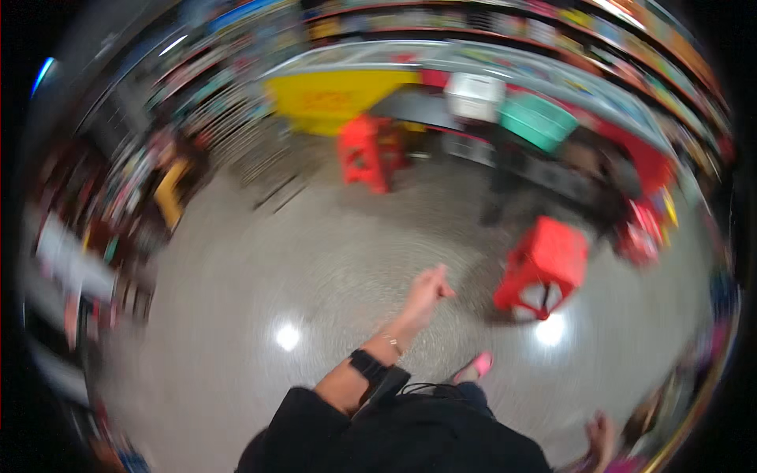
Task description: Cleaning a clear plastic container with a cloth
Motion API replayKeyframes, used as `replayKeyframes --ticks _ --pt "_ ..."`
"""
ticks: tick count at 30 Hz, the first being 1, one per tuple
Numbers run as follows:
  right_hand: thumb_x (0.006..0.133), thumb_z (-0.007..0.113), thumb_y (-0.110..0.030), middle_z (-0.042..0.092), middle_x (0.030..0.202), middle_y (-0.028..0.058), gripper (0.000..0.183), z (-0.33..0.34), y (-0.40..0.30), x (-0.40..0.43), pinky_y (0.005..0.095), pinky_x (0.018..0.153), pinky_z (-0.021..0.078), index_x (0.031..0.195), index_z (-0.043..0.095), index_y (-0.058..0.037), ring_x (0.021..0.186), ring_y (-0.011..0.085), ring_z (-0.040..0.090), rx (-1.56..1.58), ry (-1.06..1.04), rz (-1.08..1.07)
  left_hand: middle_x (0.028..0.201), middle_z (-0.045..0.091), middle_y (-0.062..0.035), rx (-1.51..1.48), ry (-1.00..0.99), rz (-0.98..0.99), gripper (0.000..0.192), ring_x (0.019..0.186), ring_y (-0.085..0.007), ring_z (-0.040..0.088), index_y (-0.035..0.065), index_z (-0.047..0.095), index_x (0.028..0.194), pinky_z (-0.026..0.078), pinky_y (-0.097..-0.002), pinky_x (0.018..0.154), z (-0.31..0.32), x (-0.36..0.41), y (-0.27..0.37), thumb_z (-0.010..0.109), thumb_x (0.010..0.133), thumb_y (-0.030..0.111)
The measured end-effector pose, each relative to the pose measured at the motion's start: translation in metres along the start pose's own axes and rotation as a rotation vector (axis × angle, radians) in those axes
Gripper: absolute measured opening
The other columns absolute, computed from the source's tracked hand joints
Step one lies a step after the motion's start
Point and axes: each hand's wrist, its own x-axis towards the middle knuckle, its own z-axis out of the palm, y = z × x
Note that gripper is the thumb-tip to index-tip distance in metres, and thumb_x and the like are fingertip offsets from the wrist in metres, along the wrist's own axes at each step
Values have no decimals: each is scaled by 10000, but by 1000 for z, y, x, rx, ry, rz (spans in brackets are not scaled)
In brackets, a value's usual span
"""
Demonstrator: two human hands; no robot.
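Observation:
My left hand [429,291] reaches forward over the floor, with no object visible in it; its thumb stands off from the loosely bent fingers. A black watch [368,365] and a thin bracelet [392,343] circle that forearm. Nearest to this hand is a red plastic stool [553,254], a short way to its right and apart from it. At the lower right rim is my right hand [600,434], blurred, so its finger positions and any contents are unclear. One pink shoe [483,363] shows below my left hand.
Another red stool [362,151] stands ahead, near a yellow panel [337,97]. Glass-topped counters [378,54] curve across the back before stocked shelves [414,23]. A white box [475,94] and a green plastic basket [538,121] sit at the counter. Metal racks [236,124] stand left.

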Motion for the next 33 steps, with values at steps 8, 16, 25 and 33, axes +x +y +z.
replayKeyframes --ticks 8,16,25,33 --pt "861 548 -204 651 865 105 290 105 -36 288 274 663 480 1077 581 -15 713 185 618 36 -777 -280 609 561 -49 693 -215 -534 175 577 -133 498 76 585 703 441 -309 557 -27 26 -148 522 814 194" --pt "841 608 -349 650 840 178 378 234 49 449 363 706 496 1020 622 -16 817 261 648 157 -1219 -442 978 616 -184 1083 -670 -269 440 923 -371 569 20 603 982 413 -438 803 59 104 -134 392 917 400" --pt "850 564 -426 651 853 185 418 202 63 348 386 717 495 991 643 -40 834 301 644 7 -784 -6 822 613 -179 1202 -955 -194 329 889 -371 571 80 589 845 416 -484 735 93 314 -154 411 914 349" --pt "858 524 -494 652 864 191 466 230 -80 394 406 727 495 965 660 -61 848 337 641 -188 -552 410 755 612 -141 939 -1353 -689 220 737 -205 555 15 606 813 425 -355 688 150 505 -126 442 834 161"
